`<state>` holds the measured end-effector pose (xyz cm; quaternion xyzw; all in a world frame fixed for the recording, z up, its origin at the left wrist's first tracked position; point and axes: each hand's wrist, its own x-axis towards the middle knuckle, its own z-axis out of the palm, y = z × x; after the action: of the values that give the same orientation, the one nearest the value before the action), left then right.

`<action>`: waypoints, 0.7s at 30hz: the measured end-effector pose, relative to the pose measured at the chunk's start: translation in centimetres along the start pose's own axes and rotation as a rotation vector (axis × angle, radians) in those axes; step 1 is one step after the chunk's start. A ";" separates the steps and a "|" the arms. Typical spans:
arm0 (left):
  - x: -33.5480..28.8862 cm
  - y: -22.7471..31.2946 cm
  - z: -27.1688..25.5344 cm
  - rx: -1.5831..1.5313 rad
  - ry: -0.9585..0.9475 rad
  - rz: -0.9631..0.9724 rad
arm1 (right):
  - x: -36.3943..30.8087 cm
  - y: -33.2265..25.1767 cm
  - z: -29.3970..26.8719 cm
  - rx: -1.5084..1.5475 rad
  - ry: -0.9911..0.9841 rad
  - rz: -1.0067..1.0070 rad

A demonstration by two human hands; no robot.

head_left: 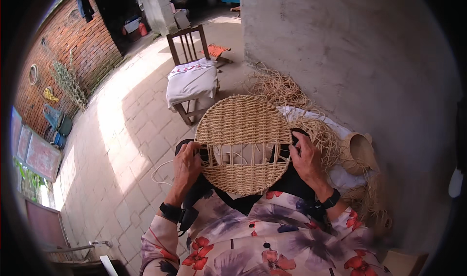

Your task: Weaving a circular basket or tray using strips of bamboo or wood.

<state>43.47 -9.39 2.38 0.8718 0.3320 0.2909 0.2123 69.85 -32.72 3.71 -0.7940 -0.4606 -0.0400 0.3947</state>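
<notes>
A round, flat woven cord mat [244, 120] lies over my lap, tan in colour. Its upper and lower parts are tightly woven, while a band across the middle shows only bare crosswise-spaced strands with gaps between them. My left hand [187, 165] grips the mat's left rim at the level of that band. On the opposite rim, my right hand [305, 155] holds on with the thumb and fingers closed round the edge. A loose end of cord [159, 174] curls out to the left, beside my left hand.
Ahead stands a wooden chair [188, 45] with a white cloth [192, 81] on its seat. An orange folding stool [216, 50] is behind it. Heaps of loose cord [279, 87] and a round woven basket [357, 152] lie along the grey wall [350, 47] at the right.
</notes>
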 end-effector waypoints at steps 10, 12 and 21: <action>0.1 1.1 -0.6 -0.164 -0.019 -0.126 | 0.8 3.1 1.6 0.151 0.016 0.021; 0.2 1.1 -0.4 -0.203 -0.047 -0.157 | 1.4 4.2 0.3 0.132 -0.023 -0.048; 2.5 6.9 -2.7 -0.021 -0.018 -0.176 | -6.8 30.2 0.6 0.201 -0.085 0.673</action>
<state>46.39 -11.95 9.16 0.8395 0.4024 0.2665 0.2495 88.82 -45.06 -17.40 -0.8595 -0.1909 0.1707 0.4423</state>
